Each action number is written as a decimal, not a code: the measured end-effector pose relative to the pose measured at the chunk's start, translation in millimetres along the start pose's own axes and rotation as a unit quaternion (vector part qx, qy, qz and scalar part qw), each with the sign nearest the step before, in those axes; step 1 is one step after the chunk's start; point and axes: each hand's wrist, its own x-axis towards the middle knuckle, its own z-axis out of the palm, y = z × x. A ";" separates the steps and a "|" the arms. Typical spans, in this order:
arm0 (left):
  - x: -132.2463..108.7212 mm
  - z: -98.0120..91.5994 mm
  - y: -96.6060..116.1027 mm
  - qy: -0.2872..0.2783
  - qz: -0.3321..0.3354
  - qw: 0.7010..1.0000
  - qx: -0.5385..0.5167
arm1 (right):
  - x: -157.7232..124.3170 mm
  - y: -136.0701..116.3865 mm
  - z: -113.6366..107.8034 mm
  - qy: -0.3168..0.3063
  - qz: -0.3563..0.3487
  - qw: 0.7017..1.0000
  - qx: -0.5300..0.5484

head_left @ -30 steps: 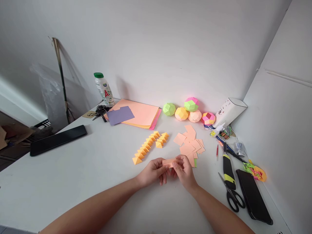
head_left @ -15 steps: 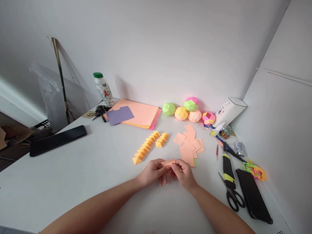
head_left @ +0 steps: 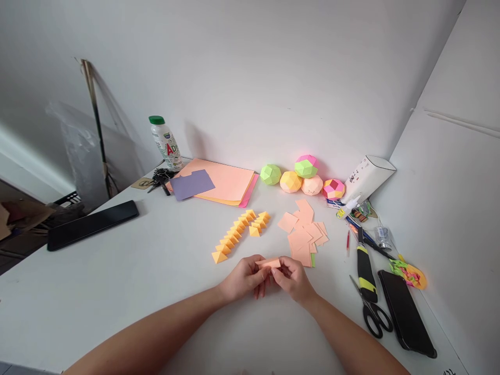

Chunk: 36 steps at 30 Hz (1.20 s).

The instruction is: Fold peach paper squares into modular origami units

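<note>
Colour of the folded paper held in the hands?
The folded paper is light peach-orange, with no pattern visible; it shows in the head view, the only one.

pale walls [head_left: 234, 78] border a softly lit white table [head_left: 136, 276].

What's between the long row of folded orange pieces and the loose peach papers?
In the head view, a shorter orange row lies there, closer to the long row than to the peach papers.
</note>
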 end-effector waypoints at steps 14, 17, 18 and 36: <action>0.6 -2.8 7.3 -0.027 -0.011 1.000 -0.006 | -1.4 5.9 -5.3 0.061 0.065 0.996 0.018; 1.7 -4.7 9.0 -0.034 -0.018 0.999 -0.021 | 0.9 7.3 -8.0 0.098 0.057 0.992 0.062; 2.1 -5.1 9.1 -0.030 -0.023 0.999 -0.024 | 1.4 7.4 -8.4 0.110 0.048 0.990 0.074; 0.6 -3.4 2.5 -0.006 -0.021 0.998 -0.061 | -0.3 5.3 -5.2 0.068 0.057 0.996 0.030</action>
